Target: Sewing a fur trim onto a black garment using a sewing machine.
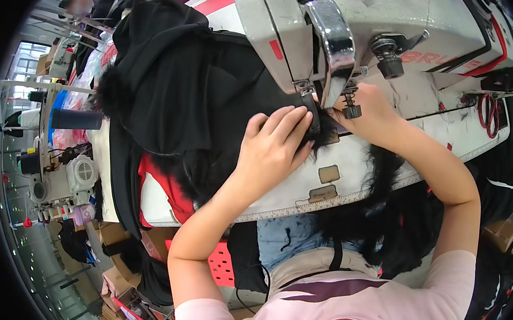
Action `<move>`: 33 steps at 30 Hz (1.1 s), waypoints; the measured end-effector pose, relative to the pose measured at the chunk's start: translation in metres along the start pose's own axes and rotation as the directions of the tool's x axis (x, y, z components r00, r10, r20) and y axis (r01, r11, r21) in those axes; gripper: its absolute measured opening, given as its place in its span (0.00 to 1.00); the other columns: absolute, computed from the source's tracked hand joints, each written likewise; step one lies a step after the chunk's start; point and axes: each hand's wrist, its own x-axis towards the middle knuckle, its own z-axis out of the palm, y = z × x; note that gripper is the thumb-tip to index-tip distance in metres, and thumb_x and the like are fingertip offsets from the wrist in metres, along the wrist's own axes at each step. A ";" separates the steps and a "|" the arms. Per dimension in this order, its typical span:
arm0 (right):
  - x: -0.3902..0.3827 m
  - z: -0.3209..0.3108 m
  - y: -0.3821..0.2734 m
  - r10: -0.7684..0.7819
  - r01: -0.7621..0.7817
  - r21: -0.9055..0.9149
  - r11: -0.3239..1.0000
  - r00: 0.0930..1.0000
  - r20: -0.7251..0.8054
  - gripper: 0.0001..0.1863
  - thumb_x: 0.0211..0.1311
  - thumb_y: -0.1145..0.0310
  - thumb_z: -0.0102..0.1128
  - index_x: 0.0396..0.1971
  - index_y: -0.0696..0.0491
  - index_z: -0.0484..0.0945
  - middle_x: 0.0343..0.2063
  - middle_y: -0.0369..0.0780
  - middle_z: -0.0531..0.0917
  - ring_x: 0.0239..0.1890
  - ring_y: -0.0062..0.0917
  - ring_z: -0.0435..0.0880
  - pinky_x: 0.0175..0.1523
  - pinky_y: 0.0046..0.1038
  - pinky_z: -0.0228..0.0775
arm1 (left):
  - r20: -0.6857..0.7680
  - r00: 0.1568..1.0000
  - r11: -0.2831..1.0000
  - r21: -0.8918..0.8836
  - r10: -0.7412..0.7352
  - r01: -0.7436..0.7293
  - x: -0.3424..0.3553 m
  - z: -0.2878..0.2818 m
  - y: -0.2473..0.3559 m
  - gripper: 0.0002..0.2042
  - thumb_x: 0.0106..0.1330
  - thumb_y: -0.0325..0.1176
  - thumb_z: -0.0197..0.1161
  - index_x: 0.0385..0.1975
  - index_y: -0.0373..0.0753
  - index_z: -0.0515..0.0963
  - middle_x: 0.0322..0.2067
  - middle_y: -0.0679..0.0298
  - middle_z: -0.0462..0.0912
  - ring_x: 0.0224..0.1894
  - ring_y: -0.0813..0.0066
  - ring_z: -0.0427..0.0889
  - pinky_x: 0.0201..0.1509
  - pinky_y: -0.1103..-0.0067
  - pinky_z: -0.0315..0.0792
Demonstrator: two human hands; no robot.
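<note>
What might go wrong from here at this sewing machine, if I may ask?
The left hand is close to the needle area of the sewing machine, so a prick seems possible. Loose black fur hangs over the edge of the table and might snag. The bulky black garment could drag the work askew.

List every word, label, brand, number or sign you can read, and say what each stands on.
Sewing machine: red outlined capital letters on its body, some faint; I don't copy out brands or printed words.
Ruler strip along the table's near edge: fine marks, any numbers too small to read.
I can make out no other text.
</note>
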 end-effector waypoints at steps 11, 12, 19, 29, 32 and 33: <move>-0.004 -0.002 0.008 -0.212 0.203 -0.071 0.977 0.960 -0.184 0.03 0.43 0.75 0.61 0.22 0.55 0.78 0.29 0.35 0.77 0.37 0.29 0.75 0.42 0.29 0.74 | -0.104 0.992 0.998 0.013 0.067 -0.066 -0.002 -0.004 -0.008 0.18 0.56 0.38 0.70 0.45 0.37 0.82 0.49 0.66 0.82 0.51 0.73 0.80 0.56 0.74 0.63; -0.002 -0.008 0.002 -0.273 0.248 -0.137 0.959 0.939 -0.210 0.03 0.41 0.75 0.60 0.15 0.55 0.74 0.25 0.34 0.76 0.36 0.29 0.74 0.42 0.28 0.72 | -0.152 0.985 0.997 0.024 0.079 -0.076 -0.002 -0.002 -0.011 0.15 0.56 0.39 0.70 0.40 0.38 0.83 0.46 0.68 0.82 0.48 0.76 0.80 0.55 0.73 0.63; -0.003 -0.002 0.004 -0.185 0.163 -0.129 0.978 0.967 -0.176 0.07 0.45 0.75 0.60 0.27 0.55 0.80 0.27 0.34 0.77 0.38 0.29 0.77 0.40 0.29 0.72 | -0.121 0.990 0.991 0.123 0.076 -0.061 0.008 0.000 -0.015 0.19 0.57 0.43 0.68 0.46 0.42 0.82 0.50 0.73 0.80 0.42 0.80 0.75 0.54 0.75 0.59; -0.002 0.000 0.005 -0.284 0.270 -0.125 0.955 0.952 -0.111 0.19 0.46 0.68 0.66 0.43 0.48 0.85 0.44 0.28 0.84 0.40 0.23 0.80 0.46 0.28 0.73 | -0.136 0.984 0.983 0.158 0.114 -0.092 0.005 0.005 -0.021 0.20 0.56 0.44 0.68 0.44 0.39 0.83 0.48 0.70 0.80 0.44 0.75 0.76 0.62 0.67 0.59; 0.001 0.000 0.012 -0.342 0.300 -0.246 0.922 0.928 -0.149 0.19 0.41 0.70 0.63 0.39 0.48 0.86 0.32 0.28 0.81 0.35 0.23 0.78 0.43 0.28 0.72 | -0.142 0.976 0.985 0.053 0.168 -0.162 0.015 0.009 -0.035 0.19 0.55 0.43 0.68 0.42 0.38 0.83 0.42 0.68 0.81 0.45 0.73 0.77 0.64 0.60 0.59; 0.000 -0.001 0.013 -0.351 0.294 -0.321 0.900 0.926 -0.136 0.16 0.39 0.70 0.61 0.34 0.49 0.86 0.27 0.29 0.79 0.33 0.24 0.77 0.41 0.29 0.71 | -0.145 0.974 0.984 0.050 0.174 -0.169 0.018 0.007 -0.038 0.17 0.55 0.42 0.68 0.41 0.38 0.83 0.38 0.69 0.80 0.44 0.73 0.77 0.64 0.60 0.59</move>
